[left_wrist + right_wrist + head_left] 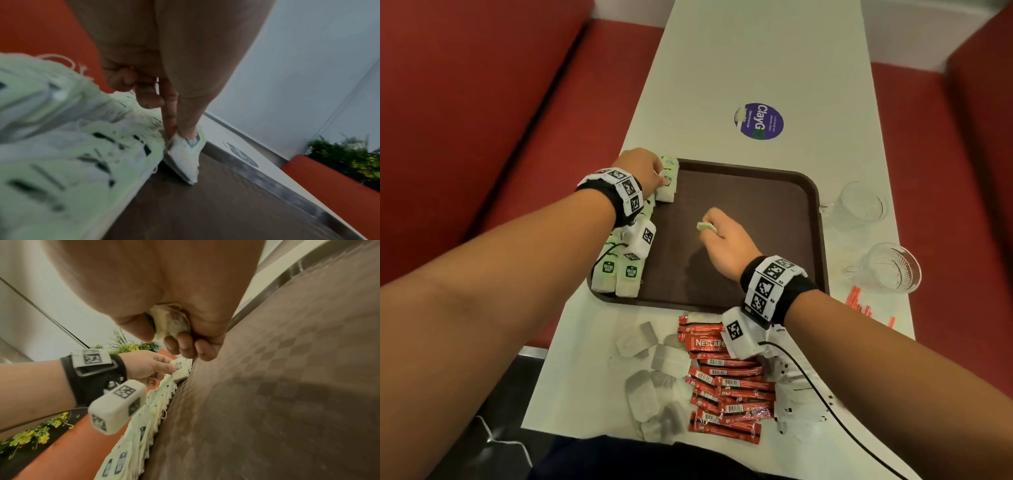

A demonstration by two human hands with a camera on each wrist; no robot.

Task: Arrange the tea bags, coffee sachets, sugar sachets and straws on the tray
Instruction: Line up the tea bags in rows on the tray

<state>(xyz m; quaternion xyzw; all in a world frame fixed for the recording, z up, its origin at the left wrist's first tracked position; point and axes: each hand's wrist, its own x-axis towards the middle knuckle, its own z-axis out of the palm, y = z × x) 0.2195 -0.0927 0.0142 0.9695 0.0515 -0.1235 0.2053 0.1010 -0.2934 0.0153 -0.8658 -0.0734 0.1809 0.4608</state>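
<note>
A brown tray (750, 212) lies on the white table. A row of green-tagged tea bags (626, 270) runs along its left edge. At the row's far end my left hand (661, 176) pinches a tea bag (185, 159) between thumb and finger, and that bag stands on the tray. Over the tray's middle my right hand (717, 226) has its fingers curled round another tea bag (170, 321), whose end sticks out (705, 226). On the table in front of the tray lie loose tea bags (650, 377), red coffee sachets (729, 383) and white sugar sachets (798, 394). Red straws (859, 303) lie at the right.
Two glass cups (859, 205) (890, 267) stand on the table right of the tray. A round purple sticker (758, 120) is on the table beyond it. Red bench seats (482, 120) flank the narrow table on both sides.
</note>
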